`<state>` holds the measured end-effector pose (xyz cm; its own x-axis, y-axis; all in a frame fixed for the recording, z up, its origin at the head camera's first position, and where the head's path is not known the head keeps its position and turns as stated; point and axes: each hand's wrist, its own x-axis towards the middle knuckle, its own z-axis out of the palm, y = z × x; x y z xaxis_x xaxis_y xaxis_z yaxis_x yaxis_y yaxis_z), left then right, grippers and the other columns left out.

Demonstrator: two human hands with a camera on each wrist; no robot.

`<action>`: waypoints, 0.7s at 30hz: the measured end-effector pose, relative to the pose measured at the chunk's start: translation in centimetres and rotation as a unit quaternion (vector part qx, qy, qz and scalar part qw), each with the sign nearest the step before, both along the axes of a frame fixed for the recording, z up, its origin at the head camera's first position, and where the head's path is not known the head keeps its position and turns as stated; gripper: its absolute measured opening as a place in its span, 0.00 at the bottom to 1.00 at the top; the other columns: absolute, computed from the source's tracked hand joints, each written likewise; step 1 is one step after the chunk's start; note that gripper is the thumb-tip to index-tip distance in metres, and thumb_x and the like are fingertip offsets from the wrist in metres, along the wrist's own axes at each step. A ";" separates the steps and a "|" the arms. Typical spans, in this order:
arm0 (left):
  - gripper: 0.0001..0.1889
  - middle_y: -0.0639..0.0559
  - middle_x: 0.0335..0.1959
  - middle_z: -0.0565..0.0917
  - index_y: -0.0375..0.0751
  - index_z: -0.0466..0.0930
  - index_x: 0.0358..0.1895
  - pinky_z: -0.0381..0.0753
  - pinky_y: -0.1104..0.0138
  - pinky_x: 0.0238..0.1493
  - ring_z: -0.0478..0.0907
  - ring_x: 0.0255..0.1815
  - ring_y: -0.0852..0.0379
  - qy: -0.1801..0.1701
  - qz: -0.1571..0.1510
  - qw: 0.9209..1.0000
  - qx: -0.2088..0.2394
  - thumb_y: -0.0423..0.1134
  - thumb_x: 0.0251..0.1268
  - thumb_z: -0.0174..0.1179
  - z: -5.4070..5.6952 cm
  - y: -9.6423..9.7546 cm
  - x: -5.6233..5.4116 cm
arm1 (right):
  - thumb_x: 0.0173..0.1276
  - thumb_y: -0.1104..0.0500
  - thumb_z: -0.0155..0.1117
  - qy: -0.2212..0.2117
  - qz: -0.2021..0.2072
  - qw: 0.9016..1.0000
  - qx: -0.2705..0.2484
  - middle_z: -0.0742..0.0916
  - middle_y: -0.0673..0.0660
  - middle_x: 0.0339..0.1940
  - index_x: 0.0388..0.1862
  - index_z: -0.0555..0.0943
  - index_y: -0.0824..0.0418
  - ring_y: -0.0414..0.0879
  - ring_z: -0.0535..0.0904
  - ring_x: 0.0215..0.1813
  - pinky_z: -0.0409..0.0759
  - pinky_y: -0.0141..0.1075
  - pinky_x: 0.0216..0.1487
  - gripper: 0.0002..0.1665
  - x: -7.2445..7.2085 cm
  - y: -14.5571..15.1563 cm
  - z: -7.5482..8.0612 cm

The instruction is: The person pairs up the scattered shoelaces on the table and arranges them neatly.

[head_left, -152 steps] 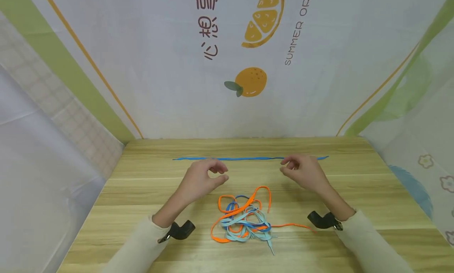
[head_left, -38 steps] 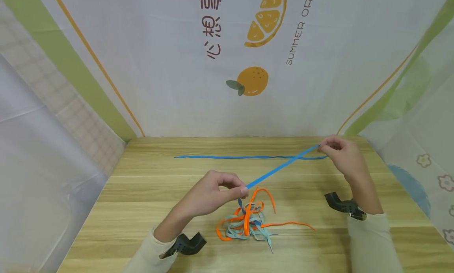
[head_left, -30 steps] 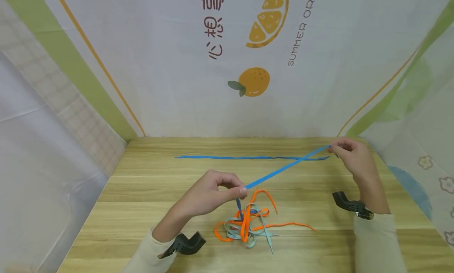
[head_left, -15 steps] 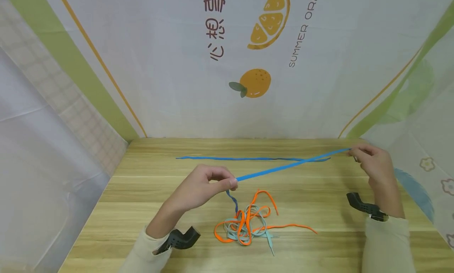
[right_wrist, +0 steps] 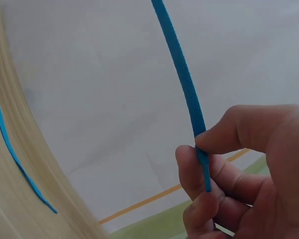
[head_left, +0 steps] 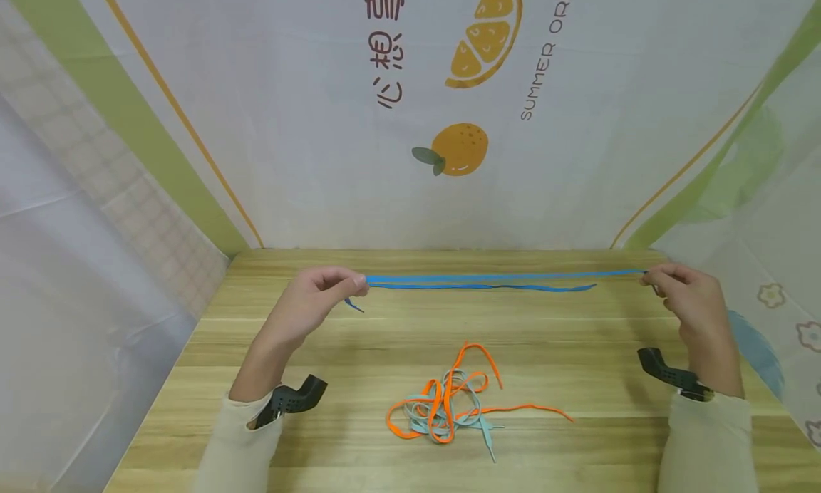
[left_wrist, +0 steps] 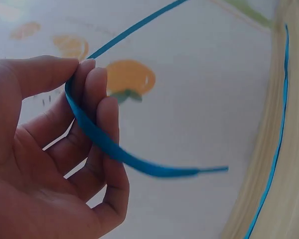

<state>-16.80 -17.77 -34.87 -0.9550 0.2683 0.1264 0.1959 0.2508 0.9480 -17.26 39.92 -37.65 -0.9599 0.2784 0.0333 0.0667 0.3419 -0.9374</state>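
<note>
A blue shoelace (head_left: 500, 276) is stretched level between my two hands above the table. My left hand (head_left: 314, 301) pinches it between thumb and fingertips, and its loose tail with the tip (left_wrist: 159, 171) hangs below the fingers in the left wrist view. At the other end my right hand (head_left: 689, 297) pinches the lace close to its tip; in the right wrist view the thin aglet (right_wrist: 207, 179) pokes out under the thumb. A second blue shoelace (head_left: 449, 287) lies straight across the table just below the held one, its left end hidden behind my left hand.
Nearer the front of the wooden table (head_left: 346, 436) lies a loose tangle of an orange shoelace (head_left: 442, 400) and a pale blue-green shoelace (head_left: 474, 393). One orange end trails right. A printed white cloth (head_left: 321, 158) hangs along the table's back edge.
From gripping nothing, both hands took up a blue lace and drew it out of the tangle. My left hand moved left and away, my right hand right, pulling it level.
</note>
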 end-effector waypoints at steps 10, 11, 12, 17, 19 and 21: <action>0.18 0.55 0.49 0.91 0.33 0.90 0.57 0.73 0.51 0.69 0.85 0.56 0.57 -0.017 0.084 0.996 -0.018 0.47 0.83 0.66 -1.5 -4.5 -2.3 | 0.85 0.54 0.62 0.000 0.017 1.000 0.008 0.82 0.40 0.37 0.39 0.92 0.47 0.43 0.70 0.42 0.73 0.28 0.37 0.15 -0.4 0.4 -0.4; 0.18 0.56 0.48 0.91 0.32 0.90 0.57 0.72 0.50 0.70 0.85 0.56 0.57 -0.016 0.089 0.996 -0.019 0.47 0.83 0.66 -1.8 -4.7 -2.5 | 0.85 0.54 0.62 0.001 0.016 1.000 0.009 0.82 0.40 0.37 0.39 0.92 0.47 0.42 0.70 0.42 0.73 0.28 0.37 0.14 -0.5 0.4 -0.5; 0.19 0.56 0.48 0.91 0.32 0.90 0.57 0.70 0.48 0.74 0.84 0.56 0.56 -0.016 0.093 0.995 -0.019 0.47 0.83 0.66 -2.0 -5.0 -2.7 | 0.85 0.54 0.63 0.001 0.014 1.000 0.010 0.82 0.39 0.38 0.39 0.92 0.47 0.42 0.70 0.42 0.74 0.27 0.37 0.14 -0.5 0.3 -0.5; 0.21 0.52 0.51 0.91 0.31 0.90 0.58 0.67 0.42 0.76 0.81 0.62 0.50 -0.023 0.116 0.993 -0.031 0.48 0.82 0.67 -3.1 -5.9 -3.5 | 0.83 0.54 0.67 -0.001 0.001 1.000 0.014 0.83 0.36 0.40 0.42 0.92 0.47 0.42 0.71 0.43 0.75 0.26 0.38 0.09 -0.7 0.3 -0.9; 0.21 0.47 0.53 0.91 0.31 0.90 0.58 0.67 0.41 0.76 0.80 0.63 0.48 -0.026 0.125 0.991 -0.035 0.49 0.82 0.67 -3.5 -6.1 -3.8 | 0.83 0.54 0.68 -0.001 -0.005 1.000 0.018 0.84 0.34 0.39 0.43 0.92 0.46 0.42 0.71 0.43 0.75 0.26 0.38 0.08 -0.8 0.4 -1.1; 0.21 0.45 0.54 0.90 0.32 0.90 0.57 0.67 0.41 0.75 0.79 0.63 0.47 -0.031 0.134 0.990 -0.038 0.50 0.82 0.67 -3.9 -6.3 -4.1 | 0.82 0.53 0.69 -0.003 -0.010 1.000 0.025 0.84 0.33 0.38 0.42 0.93 0.43 0.41 0.72 0.42 0.76 0.26 0.38 0.08 -0.9 0.5 -1.3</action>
<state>-20.92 -24.04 -38.80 -0.9984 0.0113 0.0546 0.0550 0.3564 0.9327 -18.16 40.41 -38.98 -0.9542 0.2964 0.0414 0.0806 0.3877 -0.9183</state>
